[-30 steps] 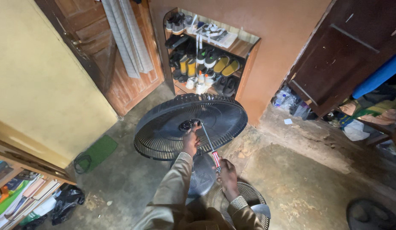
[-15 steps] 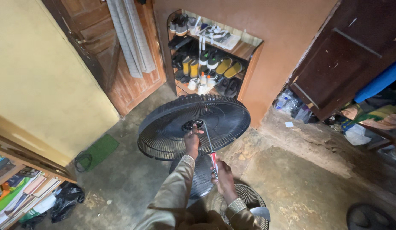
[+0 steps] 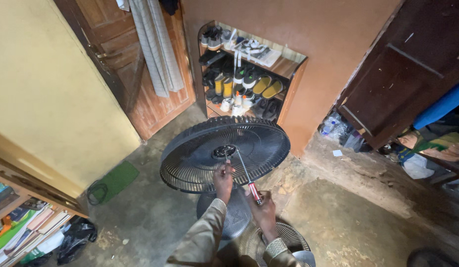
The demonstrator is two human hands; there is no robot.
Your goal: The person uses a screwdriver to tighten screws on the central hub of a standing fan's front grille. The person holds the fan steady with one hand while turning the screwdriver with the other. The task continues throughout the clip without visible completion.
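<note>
A round black fan grille (image 3: 200, 153) is held up in front of me, tilted, its hub (image 3: 223, 151) in the middle. My left hand (image 3: 222, 179) grips the grille's wires just below the hub. My right hand (image 3: 261, 210) holds a screwdriver (image 3: 245, 174) with a red handle; its thin shaft points up toward the hub. Below the hands lie a grey round fan part (image 3: 235, 217) and another wire grille (image 3: 285, 237) on the floor.
A recessed shoe shelf (image 3: 242, 74) stands in the brown wall ahead. A wooden door (image 3: 140, 84) with hanging cloth is at left, a dark cabinet (image 3: 402, 84) at right. A green mat (image 3: 116, 179) and a bookshelf (image 3: 17, 227) are at lower left.
The view has shifted slightly; the grille and both hands keep nearly the same pose, with the screwdriver still aimed at the hub.
</note>
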